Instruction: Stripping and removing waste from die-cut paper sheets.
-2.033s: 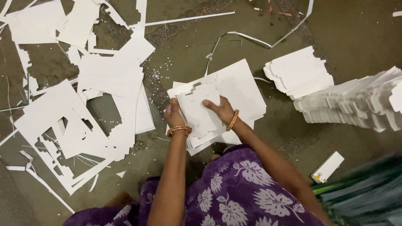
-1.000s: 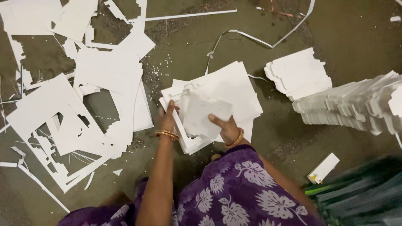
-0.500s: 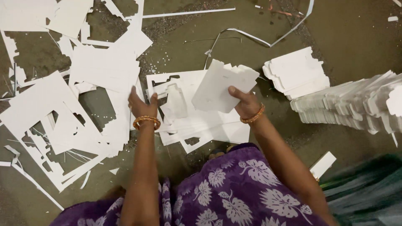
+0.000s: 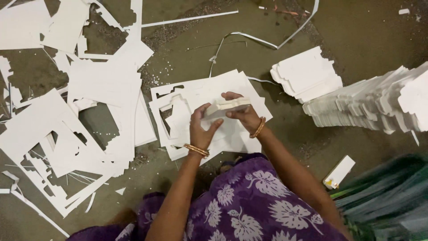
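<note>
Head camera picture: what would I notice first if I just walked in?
First, the two hands in the middle, left hand and right hand, both holding a small stack of white card pieces above punched-out white sheets. Left of them, leftover white sheets with holes litter the floor. On the right sits a long leaning row of cut card pieces.

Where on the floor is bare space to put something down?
Bare floor lies top right, above the cut-out stacks, and between the punched sheets and those stacks. The left is crowded with scrap sheets.
</note>
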